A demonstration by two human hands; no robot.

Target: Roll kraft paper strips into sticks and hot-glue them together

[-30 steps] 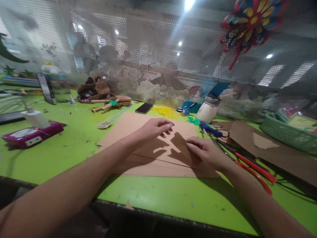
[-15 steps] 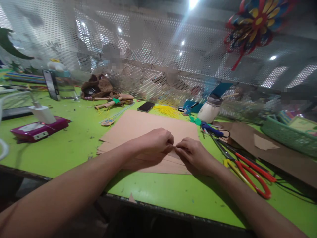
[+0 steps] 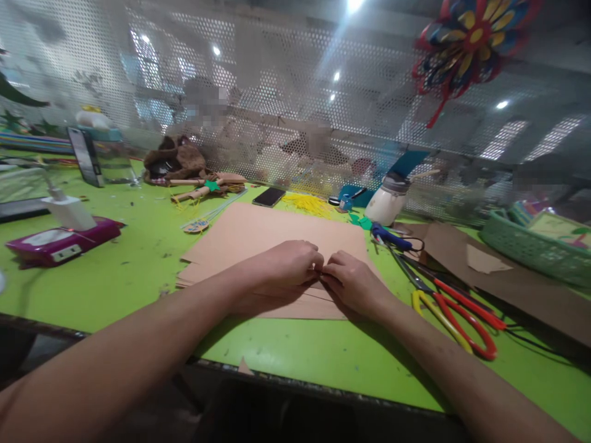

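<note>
A stack of light brown paper sheets lies on the green table, its edges slightly fanned at the left and front. Over its front half, my left hand is closed in a pinch, fingers curled down. My right hand pinches from the other side, thumb and forefinger pressed together. The fingertips of both hands nearly meet. Whatever lies between them is small, partly hidden and hard to name. Both hands rest close above the paper, casting shadows on it.
Large scissors with red and yellow handles and a blue-handled tool lie right of the paper. Beyond are brown cardboard and a green basket. A phone and white jar stand behind; a purple power strip sits left.
The view has turned slightly, so the scene sits a little further left. Both hands keep their pinch, and the right fingertips have come a little closer to the left ones.
</note>
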